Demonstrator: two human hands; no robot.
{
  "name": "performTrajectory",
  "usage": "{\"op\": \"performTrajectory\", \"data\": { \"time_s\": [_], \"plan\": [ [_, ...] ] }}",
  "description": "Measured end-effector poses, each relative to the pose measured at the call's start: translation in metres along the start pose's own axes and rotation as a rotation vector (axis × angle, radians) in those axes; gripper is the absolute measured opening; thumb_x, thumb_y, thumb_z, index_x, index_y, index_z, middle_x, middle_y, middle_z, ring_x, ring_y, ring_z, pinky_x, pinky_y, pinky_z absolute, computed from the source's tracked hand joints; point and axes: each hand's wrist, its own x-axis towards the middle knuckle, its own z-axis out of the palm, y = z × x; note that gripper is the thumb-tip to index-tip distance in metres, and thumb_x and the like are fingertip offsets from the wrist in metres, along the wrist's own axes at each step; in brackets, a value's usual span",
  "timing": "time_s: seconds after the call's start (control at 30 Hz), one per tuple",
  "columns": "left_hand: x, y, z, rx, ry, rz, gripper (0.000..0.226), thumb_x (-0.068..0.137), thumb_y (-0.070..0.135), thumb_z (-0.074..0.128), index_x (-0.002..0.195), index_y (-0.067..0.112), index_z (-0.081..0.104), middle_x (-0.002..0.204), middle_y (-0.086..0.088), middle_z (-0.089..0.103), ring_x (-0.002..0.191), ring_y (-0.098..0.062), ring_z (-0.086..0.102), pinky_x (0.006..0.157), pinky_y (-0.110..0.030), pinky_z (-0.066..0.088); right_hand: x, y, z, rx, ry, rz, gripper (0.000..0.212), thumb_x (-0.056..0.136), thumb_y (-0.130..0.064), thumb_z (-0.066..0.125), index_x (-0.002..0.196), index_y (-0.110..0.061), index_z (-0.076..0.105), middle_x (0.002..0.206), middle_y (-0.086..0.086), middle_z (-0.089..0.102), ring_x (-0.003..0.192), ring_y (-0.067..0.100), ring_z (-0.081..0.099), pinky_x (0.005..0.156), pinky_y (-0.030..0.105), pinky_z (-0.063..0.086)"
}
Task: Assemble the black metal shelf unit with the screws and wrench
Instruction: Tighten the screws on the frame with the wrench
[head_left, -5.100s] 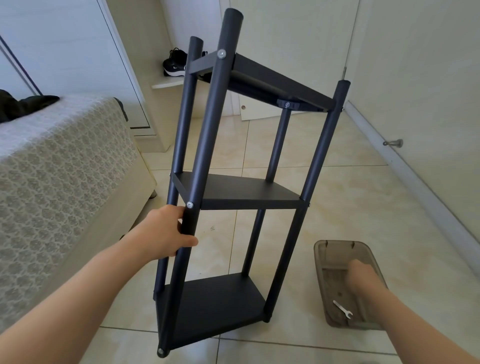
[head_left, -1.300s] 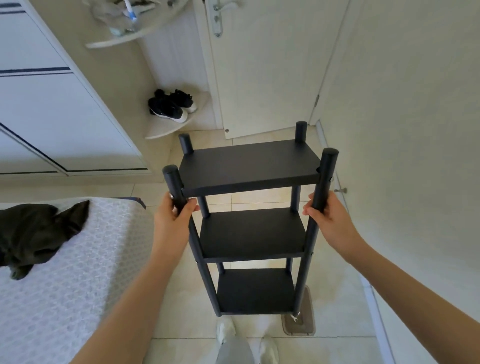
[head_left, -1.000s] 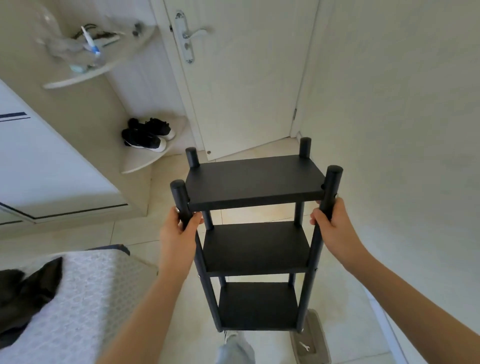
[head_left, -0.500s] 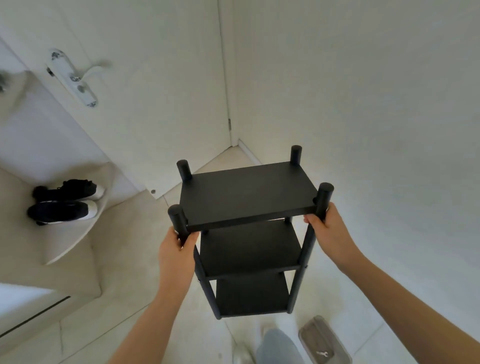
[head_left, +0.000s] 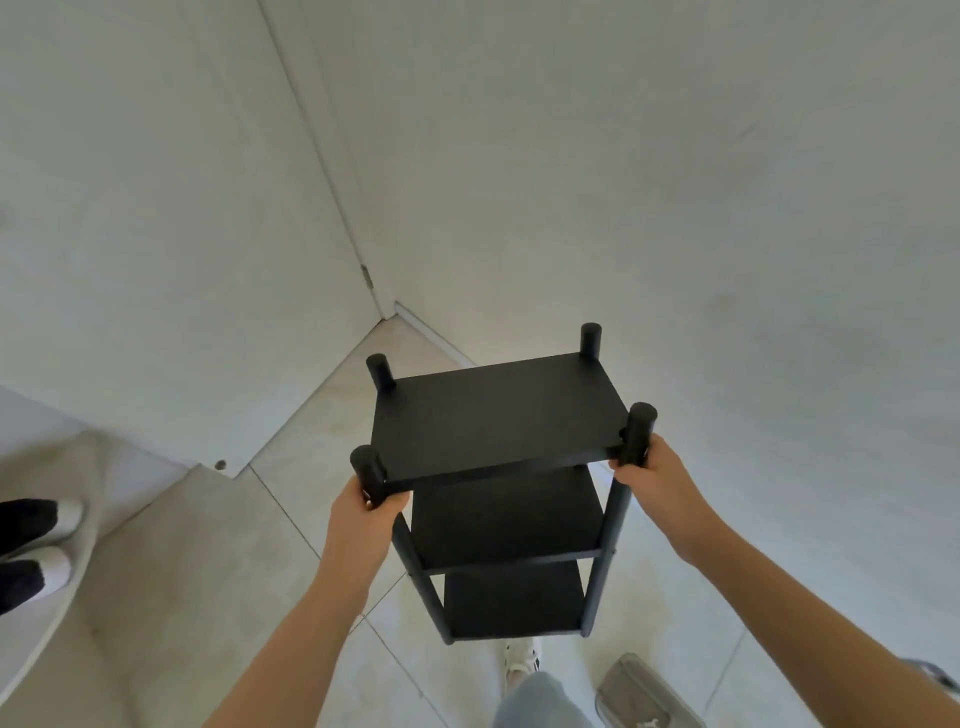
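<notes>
- Shelf (head_left: 498, 415) upright, centre of view, three black tiers stacked, four round posts poking up past the top tier.
- Left hand (head_left: 363, 519) wrapped round the near-left post just under the top tier; right hand (head_left: 657, 480) closed round the near-right post at the same height.
- Matched two-hand grip up high probably keeps the unit level and steady; looks like carrying or positioning, not fastening.
- Cannot tell if the feet touch the floor (head_left: 291, 519) or hang just above it.
- Corner where door (head_left: 182, 234) meets wall (head_left: 675, 182) sits at 12 o'clock from the shelf; likely where it is headed.
- Look: matte black, flat rectangular tiers, posts straight, nothing visibly skewed; screws too small to make out here.
- Assembly seems done, judging by all tiers seated on all posts.
- Tray (head_left: 649, 696) on the floor at 5 o'clock, small wrench-like shape inside, blurred.
- Shoes (head_left: 31, 551) at 9 o'clock, well apart.
- Person's own foot (head_left: 522, 660) just beside the shelf base, at 6 o'clock.
</notes>
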Motion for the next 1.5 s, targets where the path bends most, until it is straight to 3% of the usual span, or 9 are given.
{"op": "performTrajectory", "data": {
  "time_s": [0.13, 0.3, 0.47, 0.6, 0.73, 0.87, 1.13, 1.37, 1.5],
  "plan": [
    [0.039, 0.016, 0.023, 0.035, -0.135, -0.077, 0.023, 0.092, 0.009, 0.069, 0.110, 0.019, 0.059, 0.099, 0.005, 0.062, 0.097, -0.023, 0.058, 0.097, -0.043, 0.045, 0.025, 0.005, -0.010, 0.059, -0.027, 0.108, 0.026, 0.087, 0.005, 0.052, 0.111, -0.005, 0.051, 0.100, 0.019, 0.053, 0.085, 0.028, 0.050, 0.078, 0.039, 0.044],
    [0.086, 0.029, 0.043, 0.002, -0.302, -0.159, 0.027, 0.090, 0.020, 0.074, 0.112, 0.022, 0.058, 0.111, 0.002, 0.063, 0.108, -0.024, 0.053, 0.095, -0.040, 0.039, 0.049, 0.011, -0.008, 0.310, 0.031, 0.196, 0.022, 0.096, -0.026, 0.059, 0.116, -0.019, 0.052, 0.109, 0.000, 0.059, 0.105, 0.022, 0.054, 0.102, 0.041, 0.041],
    [0.131, 0.046, 0.060, 0.100, -0.390, -0.160, 0.062, 0.067, 0.067, 0.070, 0.111, 0.024, 0.058, 0.108, 0.006, 0.063, 0.109, -0.023, 0.053, 0.109, -0.046, 0.039, 0.067, 0.014, 0.006, 0.377, 0.214, 0.223, 0.023, 0.095, -0.048, 0.055, 0.087, -0.026, 0.057, 0.085, -0.010, 0.060, 0.082, 0.008, 0.057, 0.081, 0.029, 0.045],
    [0.169, 0.062, 0.074, 0.193, -0.420, -0.163, 0.069, 0.054, 0.079, 0.062, 0.091, 0.021, 0.059, 0.095, 0.000, 0.065, 0.090, -0.018, 0.060, 0.089, -0.038, 0.044, 0.080, 0.017, 0.019, 0.328, 0.347, 0.305, 0.036, 0.093, -0.041, 0.062, 0.072, -0.013, 0.053, 0.062, -0.004, 0.048, 0.063, 0.017, 0.048, 0.068, 0.032, 0.043],
    [0.201, 0.061, 0.096, 0.240, -0.480, -0.190, 0.059, 0.073, 0.074, 0.062, 0.091, 0.019, 0.057, 0.095, -0.004, 0.063, 0.089, -0.019, 0.059, 0.094, -0.039, 0.045, 0.093, 0.027, 0.026, 0.261, 0.413, 0.413, 0.034, 0.090, -0.033, 0.065, 0.071, -0.007, 0.052, 0.063, 0.008, 0.046, 0.065, 0.026, 0.049, 0.066, 0.041, 0.046],
    [0.226, 0.047, 0.127, 0.270, -0.512, -0.192, 0.038, 0.093, 0.050, 0.063, 0.099, 0.013, 0.059, 0.101, -0.010, 0.063, 0.095, -0.024, 0.060, 0.097, -0.042, 0.048, 0.110, 0.049, 0.032, 0.263, 0.471, 0.518, 0.031, 0.090, -0.032, 0.062, 0.086, -0.001, 0.060, 0.072, 0.011, 0.055, 0.072, 0.028, 0.055, 0.081, 0.051, 0.056],
    [0.253, 0.006, 0.188, 0.247, -0.563, -0.219, 0.019, 0.095, 0.023, 0.060, 0.082, 0.011, 0.052, 0.091, -0.011, 0.048, 0.086, -0.020, 0.050, 0.071, -0.030, 0.040, 0.145, 0.114, 0.047, 0.356, 0.505, 0.622, 0.020, 0.089, -0.030, 0.060, 0.082, -0.011, 0.062, 0.085, 0.021, 0.068, 0.087, 0.038, 0.066, 0.079, 0.051, 0.058],
    [0.278, -0.012, 0.237, 0.182, -0.572, -0.246, 0.011, 0.095, 0.015, 0.058, 0.086, 0.008, 0.056, 0.091, -0.008, 0.057, 0.090, -0.017, 0.056, 0.089, -0.032, 0.039, 0.181, 0.158, 0.057, 0.434, 0.564, 0.634, 0.017, 0.089, -0.029, 0.061, 0.077, -0.017, 0.061, 0.084, 0.020, 0.068, 0.088, 0.037, 0.066, 0.079, 0.050, 0.056],
    [0.292, -0.021, 0.259, 0.147, -0.567, -0.250, 0.010, 0.095, 0.014, 0.055, 0.087, 0.008, 0.054, 0.073, -0.002, 0.068, 0.097, -0.016, 0.058, 0.091, -0.029, 0.040, 0.198, 0.176, 0.061, 0.468, 0.566, 0.613, 0.013, 0.090, -0.028, 0.060, 0.079, -0.021, 0.060, 0.090, 0.019, 0.068, 0.095, 0.040, 0.065, 0.083, 0.053, 0.055]
  ]
}}
